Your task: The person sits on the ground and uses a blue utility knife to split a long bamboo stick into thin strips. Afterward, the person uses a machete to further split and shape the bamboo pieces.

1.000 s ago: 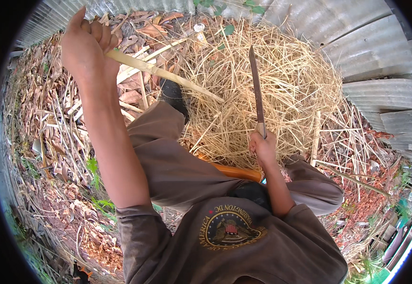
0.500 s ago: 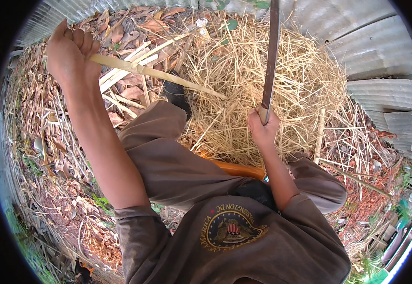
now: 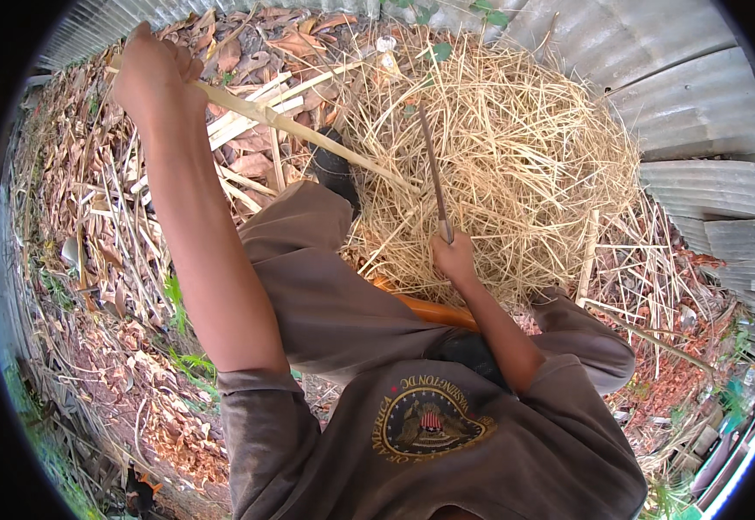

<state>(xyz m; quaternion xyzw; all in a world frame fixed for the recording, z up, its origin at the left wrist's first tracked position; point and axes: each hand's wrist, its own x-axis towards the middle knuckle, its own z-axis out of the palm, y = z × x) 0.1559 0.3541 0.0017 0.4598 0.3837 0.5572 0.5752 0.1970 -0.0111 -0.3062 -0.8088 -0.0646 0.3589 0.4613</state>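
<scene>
Left hand [image 3: 159,82]: closed around bamboo strip [image 3: 308,134] near left end. Strip: long axis running from upper left to lower right, right tip over pale straw-like pile [image 3: 533,165]. Beside brown trousers [image 3: 325,316]: orange item [image 3: 436,313], mostly hidden, kind unclear. Right hand [image 3: 453,258]: wrapped around handle of long knife [image 3: 434,173], pointing away from trousers, tilted slightly left.

Knife [image 3: 435,176]: sits lower than half a second ago, leans left, nearer the strip [image 3: 308,134]. Right hand [image 3: 454,257]: stands farther left, likewise closer to the strip.
</scene>
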